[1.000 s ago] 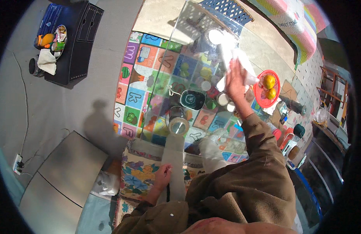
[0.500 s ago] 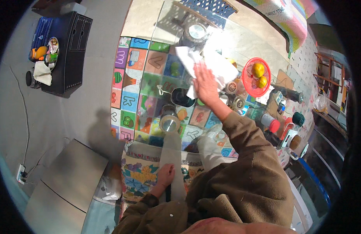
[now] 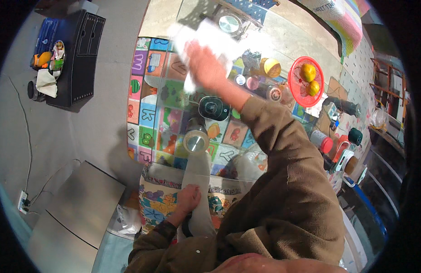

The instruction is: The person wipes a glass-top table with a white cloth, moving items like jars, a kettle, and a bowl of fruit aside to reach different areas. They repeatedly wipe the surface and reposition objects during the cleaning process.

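My right hand [image 3: 205, 67] lies over a white cloth [image 3: 216, 40] on the glass tabletop [image 3: 175, 113], fingers pressing it against the surface near the far left side. Bright glare washes out part of the cloth. Just nearer than the hand sits a dark, rounded-square object [image 3: 213, 108]. My left hand [image 3: 189, 198] rests on my left leg, fingers curled in, with nothing visible in it. Right of the cloth are small round-lidded containers [image 3: 274, 94] and a round yellow-and-brown thing [image 3: 271, 67].
A red mesh basket [image 3: 291, 86] holds two yellow-orange fruits. Farther right are a dark cylinder [image 3: 348, 107] and a red-lidded jar [image 3: 323, 141]. Metal-topped table legs [image 3: 196, 141] show through the glass, above a colourful letter mat [image 3: 148, 115]. A black cabinet [image 3: 78, 68] stands left.
My right hand and the cloth have slid left and away across the glass, uncovering the dark object and the containers to the right. My left hand has stayed on my leg.
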`<state>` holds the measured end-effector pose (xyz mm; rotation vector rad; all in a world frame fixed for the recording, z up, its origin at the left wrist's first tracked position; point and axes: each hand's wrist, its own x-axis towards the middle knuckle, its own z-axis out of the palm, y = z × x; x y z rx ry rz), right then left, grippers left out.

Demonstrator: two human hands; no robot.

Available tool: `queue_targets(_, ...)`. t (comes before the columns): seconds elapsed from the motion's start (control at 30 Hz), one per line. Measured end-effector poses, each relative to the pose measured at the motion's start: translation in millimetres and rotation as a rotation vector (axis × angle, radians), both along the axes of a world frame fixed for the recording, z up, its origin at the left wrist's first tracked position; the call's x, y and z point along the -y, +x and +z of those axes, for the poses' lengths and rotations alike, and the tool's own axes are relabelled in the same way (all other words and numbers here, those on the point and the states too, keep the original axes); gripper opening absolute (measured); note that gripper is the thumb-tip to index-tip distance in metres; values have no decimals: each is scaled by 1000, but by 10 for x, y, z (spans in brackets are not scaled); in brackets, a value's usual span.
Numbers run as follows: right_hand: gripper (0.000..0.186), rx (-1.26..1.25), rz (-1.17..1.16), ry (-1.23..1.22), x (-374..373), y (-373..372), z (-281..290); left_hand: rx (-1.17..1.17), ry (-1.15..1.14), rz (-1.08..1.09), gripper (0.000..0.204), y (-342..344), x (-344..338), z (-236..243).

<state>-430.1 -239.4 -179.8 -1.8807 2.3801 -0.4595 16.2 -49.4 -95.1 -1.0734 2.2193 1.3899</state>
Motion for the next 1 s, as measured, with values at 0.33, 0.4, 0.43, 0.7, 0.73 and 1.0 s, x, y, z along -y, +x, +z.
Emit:
queue_targets(0.33, 50, -208, -382, -136, -764, -1521, -65, -190, -119, 70, 15, -153, 233, 97)
queue_targets(0.4, 50, -178, -415, -71, -357, -1438, -182, -212, -158, 46, 13, -164, 241, 110)
queue_targets(0.43, 51, -124, -371, -12, -144, -1262, -194, -203, -178, 24, 12, -174, 231, 118)
queue_targets(0.7, 50, 86, 409, -112, -464, 1921, 61, -379, -371, -102, 11, -122, 6, 107)
queue_targets(0.73, 51, 70, 436, -193, -712, 2069, 71, -484, -451, -128, 11, -84, -52, 62)
queue_targets(1.0, 51, 87, 170, -41, -3236, 2137, 40, -784, -654, -97, 13, 391, -982, 50)
